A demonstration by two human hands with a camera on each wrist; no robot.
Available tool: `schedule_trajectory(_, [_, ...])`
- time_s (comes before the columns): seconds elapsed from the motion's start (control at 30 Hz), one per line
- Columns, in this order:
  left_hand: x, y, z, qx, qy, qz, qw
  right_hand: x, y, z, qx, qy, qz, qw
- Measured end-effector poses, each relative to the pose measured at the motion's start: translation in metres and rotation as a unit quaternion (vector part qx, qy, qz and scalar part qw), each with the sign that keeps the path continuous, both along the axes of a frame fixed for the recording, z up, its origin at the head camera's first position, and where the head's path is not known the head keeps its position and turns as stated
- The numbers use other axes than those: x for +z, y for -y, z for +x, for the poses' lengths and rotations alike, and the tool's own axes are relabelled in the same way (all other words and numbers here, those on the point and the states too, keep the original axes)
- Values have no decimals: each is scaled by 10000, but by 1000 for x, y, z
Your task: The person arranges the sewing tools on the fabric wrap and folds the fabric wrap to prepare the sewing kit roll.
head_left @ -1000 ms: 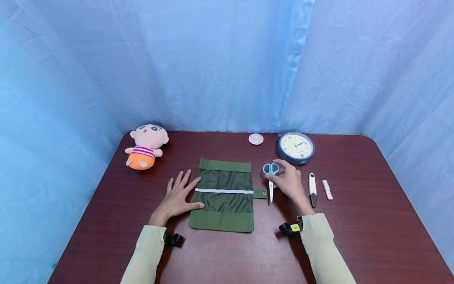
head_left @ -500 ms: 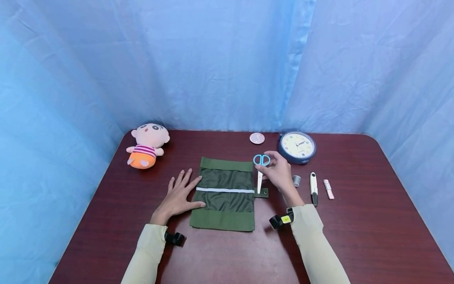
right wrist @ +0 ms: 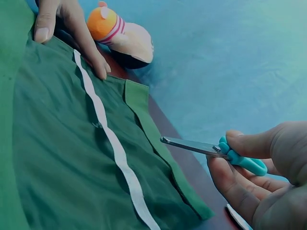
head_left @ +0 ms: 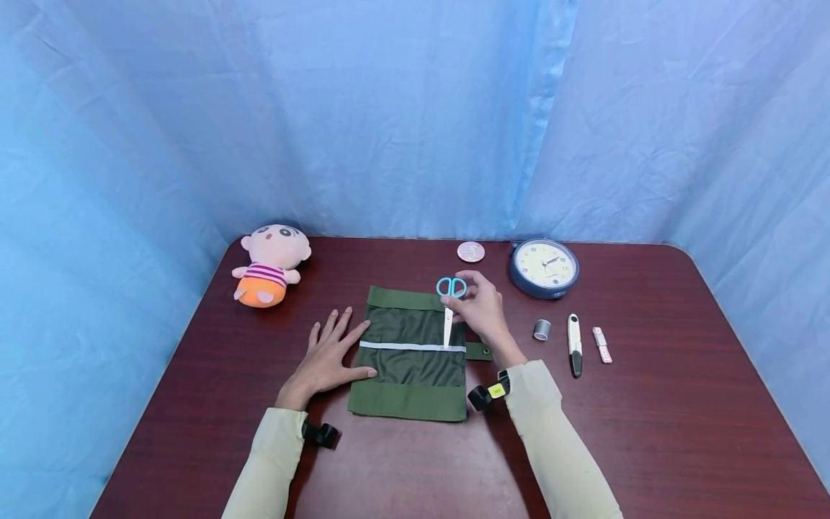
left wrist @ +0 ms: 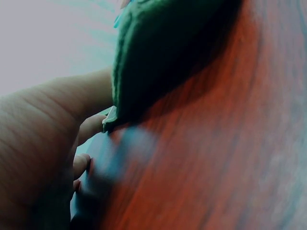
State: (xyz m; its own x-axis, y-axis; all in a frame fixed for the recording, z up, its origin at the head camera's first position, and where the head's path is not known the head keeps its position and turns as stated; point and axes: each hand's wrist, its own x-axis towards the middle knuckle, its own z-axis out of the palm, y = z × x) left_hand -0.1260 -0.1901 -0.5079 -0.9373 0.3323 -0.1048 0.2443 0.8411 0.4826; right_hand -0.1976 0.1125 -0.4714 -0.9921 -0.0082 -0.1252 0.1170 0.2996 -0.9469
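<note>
We see the green cloth case (head_left: 407,402) at the centre of the frame; the left hand (head_left: 327,360) has fingers wide at its left edge, perhaps for steadying it. Above it, the right hand (head_left: 483,311) pinches the scissors (head_left: 448,317) near the handles, probably so that the tip points safely away.

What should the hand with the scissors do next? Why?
Maybe the right hand should ease the scissors tip-first under the white strip: the head view shows their tip lined up with that strip, which crosses the green cloth, and the left hand touches the cloth's edge, perhaps steadying it.
</note>
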Motion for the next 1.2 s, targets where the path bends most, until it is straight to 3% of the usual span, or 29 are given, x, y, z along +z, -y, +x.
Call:
schedule_trajectory(0.53, [1,0,-1,10,-36,-31,10000,-7,27,-9,157,94,-535,9984])
schedule_trajectory(1.2, [0,0,-1,55,-1,-103,9999,-15,52,-16,246,575,-1204,9908])
